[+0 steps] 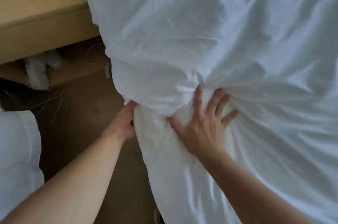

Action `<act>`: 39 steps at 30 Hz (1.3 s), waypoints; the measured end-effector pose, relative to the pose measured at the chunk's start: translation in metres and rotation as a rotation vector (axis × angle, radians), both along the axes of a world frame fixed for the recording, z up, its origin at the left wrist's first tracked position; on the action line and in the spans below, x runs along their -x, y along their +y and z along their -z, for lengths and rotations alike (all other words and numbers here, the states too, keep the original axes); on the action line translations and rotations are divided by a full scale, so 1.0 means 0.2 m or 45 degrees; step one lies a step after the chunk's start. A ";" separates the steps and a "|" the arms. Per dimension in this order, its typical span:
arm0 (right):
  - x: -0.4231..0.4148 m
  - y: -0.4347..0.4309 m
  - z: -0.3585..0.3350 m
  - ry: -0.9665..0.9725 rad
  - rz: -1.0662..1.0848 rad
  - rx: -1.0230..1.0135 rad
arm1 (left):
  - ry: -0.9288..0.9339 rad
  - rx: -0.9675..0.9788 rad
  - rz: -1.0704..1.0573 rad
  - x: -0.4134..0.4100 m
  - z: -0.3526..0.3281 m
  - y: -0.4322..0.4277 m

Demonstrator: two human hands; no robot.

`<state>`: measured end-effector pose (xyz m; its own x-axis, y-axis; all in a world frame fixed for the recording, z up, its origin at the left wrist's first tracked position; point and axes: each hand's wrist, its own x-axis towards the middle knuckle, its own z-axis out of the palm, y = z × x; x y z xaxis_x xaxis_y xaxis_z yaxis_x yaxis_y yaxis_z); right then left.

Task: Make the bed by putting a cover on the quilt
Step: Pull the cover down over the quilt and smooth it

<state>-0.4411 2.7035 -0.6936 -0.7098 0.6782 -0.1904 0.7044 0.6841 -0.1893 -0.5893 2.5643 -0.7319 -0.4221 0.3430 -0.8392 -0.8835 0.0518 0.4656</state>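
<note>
Left hand (126,123) is grasping the hanging left edge of the white cover (228,37), fingers tucked into the fold; right hand (203,125) is lying released, fingers spread and straight, pressing flat on the cover just near of a bunched knot of cloth (188,86). The cover is filling the view from near centre to far right, its left edge drooping toward the brown floor (82,132); the quilt itself is not showing, and I judge it is lying inside, since the cloth is bulging under the palm. By my reading, the step in hand is seating 1 quilt corner in its cover corner; the next move is calling for 2 hands pinching that corner through the cloth, then pulling to flatten the wrinkles fanning out rightward. Room is lying open on the left, a strip of floor reaching to other white bedding (16,150) at the near left; loose cables (53,101) and a wooden ledge (45,27) are sitting far left, so the drooping edge is risking a snag there.
</note>
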 end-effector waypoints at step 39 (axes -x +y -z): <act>2.64 0.60 -0.12 0.153 0.258 0.358 | 0.354 -0.050 0.253 2.81 -0.54 0.56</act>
